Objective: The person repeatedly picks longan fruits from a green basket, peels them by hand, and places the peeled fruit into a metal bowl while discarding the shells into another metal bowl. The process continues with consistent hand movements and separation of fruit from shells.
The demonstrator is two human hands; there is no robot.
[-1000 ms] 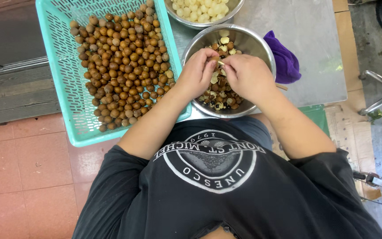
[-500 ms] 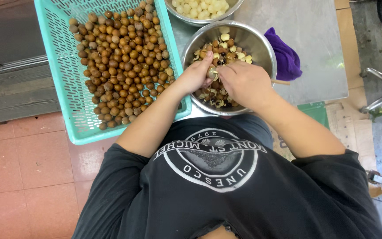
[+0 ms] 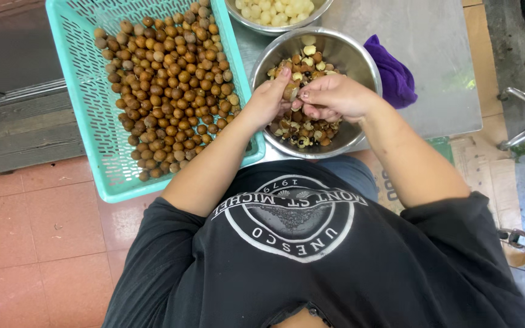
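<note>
- We held one small round fruit (image 3: 291, 91), most likely a longan, between both hands, right above the steel bowl (image 3: 360, 61) that served as our landmark.
- The fruit looked tan-brown with a thin, dull skin; we saw a paler patch on it, though our fingers hid most of its surface, so we could not tell how much skin was off.
- Our left hand (image 3: 267, 100) was closed on the fruit from the left, thumb raised against it.
- Our right hand (image 3: 334, 97) met it from the right, fingertips curled in and pinching at the same fruit, so the two hands were pressed together over the bowl's middle.
- Inside the bowl lay a mix of brown shell scraps, dark glossy seeds and a few pale bits.
- Left of the bowl, touching its rim, sat a turquoise plastic basket (image 3: 86, 121) heaped with whole brown fruit (image 3: 168, 91) of the same kind.
- Beyond the bowl, at the far edge, a second steel bowl (image 3: 247, 19) held peeled, creamy-white flesh (image 3: 277, 8).
- Right of the bowl, just beside it, lay a crumpled purple cloth (image 3: 393, 76) on the grey metal table (image 3: 432, 48).
</note>
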